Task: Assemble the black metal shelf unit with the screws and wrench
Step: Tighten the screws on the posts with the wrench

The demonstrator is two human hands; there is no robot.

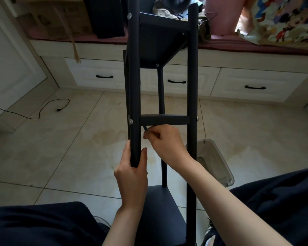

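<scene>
Shelf unit (pixel 161 119): black metal frame, centre of the scene, running from between the person's knees out toward the far window seat; its posts lean away.
Shelves: one dark panel at the far end (pixel 158 48), one at the near end (pixel 160 206).
Crossbar (pixel 164 119): joins the left and right posts midway along.
Screws: silver heads on the left post (pixel 131 121) and right post (pixel 197 118) at crossbar level.
Left hand (pixel 132 174): fingers and thumb wrapped round the near end of the left post.
Right hand (pixel 165 142): fingertips pinched together on a thin wrench (pixel 145 128) just under the crossbar, beside the left post.
Plastic tub (pixel 215 162): clear, on the tiled floor right of the frame.
Cable (pixel 43 109): black, on the floor at far left.
Drawers (pixel 176 80): white, black handles, beneath the window seat.
</scene>
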